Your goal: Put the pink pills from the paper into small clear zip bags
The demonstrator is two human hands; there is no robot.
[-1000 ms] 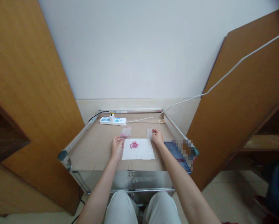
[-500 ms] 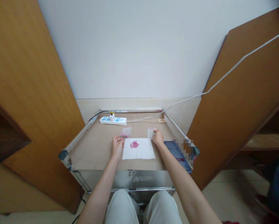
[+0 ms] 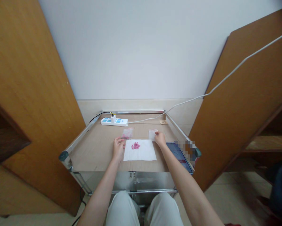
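A small heap of pink beads (image 3: 135, 146) lies on a square white sheet (image 3: 143, 155) in front of me. By the sheet's left edge rests my left hand (image 3: 118, 147), its fingers loosely curved and apart, holding nothing that I can see. Just beyond it lies a clear zip bag with pink beads (image 3: 127, 133) inside. At the sheet's far right corner, my right hand (image 3: 160, 138) has its fingertips closed on the right edge of a second small zip bag (image 3: 152, 134), which looks whitish and lies flat; no beads show in it.
A white power strip (image 3: 114, 121) with a plug stands at the back left; its white cable (image 3: 185, 101) runs off to the right. A dark tablet-like device (image 3: 178, 155) lies by my right forearm. Metal rails (image 3: 178, 125) edge the cardboard-covered cart top (image 3: 91, 153).
Almost nothing differs. The view has shifted very slightly; both hands, the beads and the bags keep their places.
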